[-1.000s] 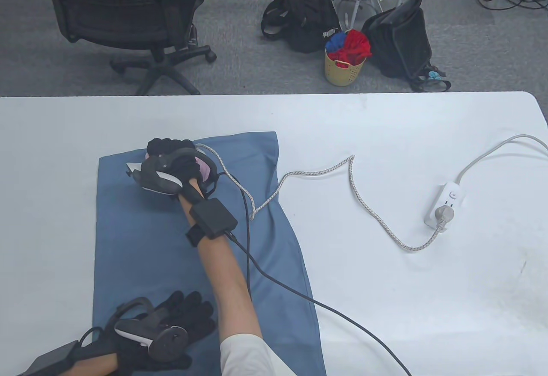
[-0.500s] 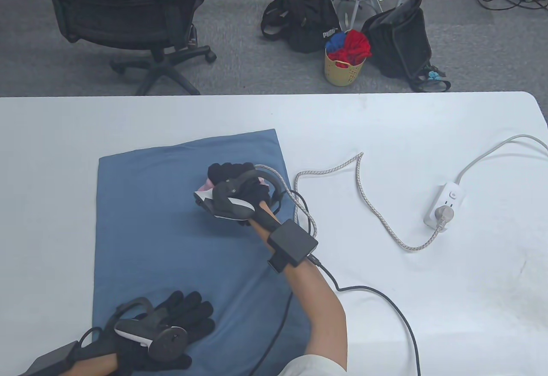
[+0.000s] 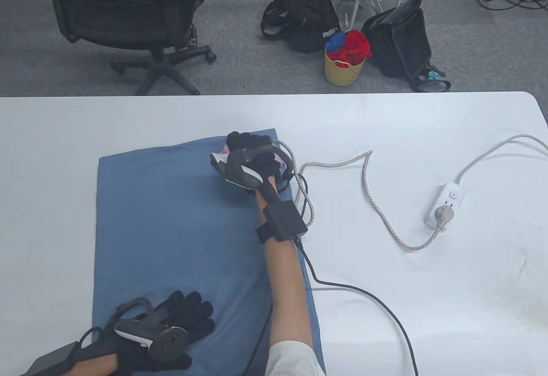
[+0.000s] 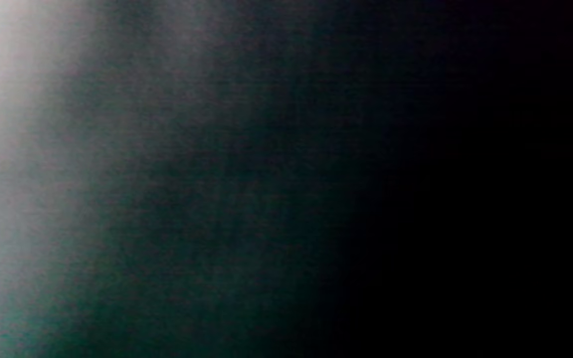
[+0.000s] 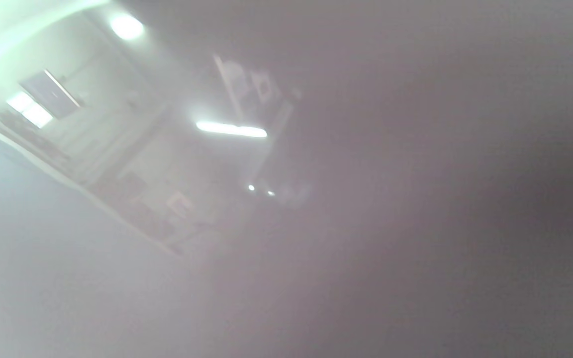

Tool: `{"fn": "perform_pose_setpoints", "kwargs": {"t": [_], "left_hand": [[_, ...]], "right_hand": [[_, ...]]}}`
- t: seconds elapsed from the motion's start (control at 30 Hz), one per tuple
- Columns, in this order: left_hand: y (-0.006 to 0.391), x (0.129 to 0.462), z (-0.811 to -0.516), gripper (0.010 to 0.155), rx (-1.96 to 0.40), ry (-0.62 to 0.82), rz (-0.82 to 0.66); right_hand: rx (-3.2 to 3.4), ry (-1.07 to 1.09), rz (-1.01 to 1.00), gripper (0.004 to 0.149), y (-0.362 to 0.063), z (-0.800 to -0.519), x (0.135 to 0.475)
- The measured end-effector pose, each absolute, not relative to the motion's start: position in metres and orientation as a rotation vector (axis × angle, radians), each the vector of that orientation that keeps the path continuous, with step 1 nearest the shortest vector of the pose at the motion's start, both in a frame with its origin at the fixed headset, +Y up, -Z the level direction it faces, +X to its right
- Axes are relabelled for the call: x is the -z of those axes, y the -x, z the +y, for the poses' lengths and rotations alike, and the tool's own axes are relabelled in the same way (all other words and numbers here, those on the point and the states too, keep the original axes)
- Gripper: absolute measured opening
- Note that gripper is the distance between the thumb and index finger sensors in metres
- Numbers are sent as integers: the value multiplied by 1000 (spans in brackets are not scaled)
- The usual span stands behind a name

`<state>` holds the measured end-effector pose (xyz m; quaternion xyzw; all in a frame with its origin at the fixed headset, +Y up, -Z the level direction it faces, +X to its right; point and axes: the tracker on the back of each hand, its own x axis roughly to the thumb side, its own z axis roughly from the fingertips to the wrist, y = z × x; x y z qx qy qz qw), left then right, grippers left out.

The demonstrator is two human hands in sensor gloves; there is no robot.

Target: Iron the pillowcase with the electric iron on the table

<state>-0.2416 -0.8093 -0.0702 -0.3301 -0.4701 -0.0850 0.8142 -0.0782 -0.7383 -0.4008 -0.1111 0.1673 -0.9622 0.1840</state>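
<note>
The blue pillowcase (image 3: 180, 230) lies flat on the left half of the white table (image 3: 428, 307). The iron (image 3: 219, 158) — pink and white, mostly hidden — sits on its far right corner, gripped by the right hand (image 3: 252, 162), whose fingers curl round the handle. The left hand (image 3: 167, 329) rests with fingers spread flat on the near left part of the cloth. The iron's braided cord (image 3: 368, 196) snakes right across the table to a white power strip (image 3: 445, 205), where it is plugged in. Both wrist views are blurred — nothing there can be made out.
</note>
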Motion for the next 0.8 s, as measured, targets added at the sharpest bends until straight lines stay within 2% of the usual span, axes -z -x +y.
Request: {"fn": "perform_pose_setpoints", "kwargs": {"t": [0.1,0.33,0.47,0.6,0.7,0.8], "left_hand": [[242,70,-809,79,181,704,-1003],[241,70,-809,79,181,704,-1002],[241,70,-810,79,181,704,-1003],[241,70,-810,79,179,706,-1003],[241,70,-810,79,179,706,-1002],[241,70,-810,79,180,706,-1002]], "right_hand": [[2715,210,443,43,80,-739,413],[2744,181,320,46,78,-728,412],[2856,382,373,44,62,-712,383],[2805,574,345,44,38,-709,348],[2682,562,327,45,21,-723,340],[2650,529,438,45,11,-732,343]]}}
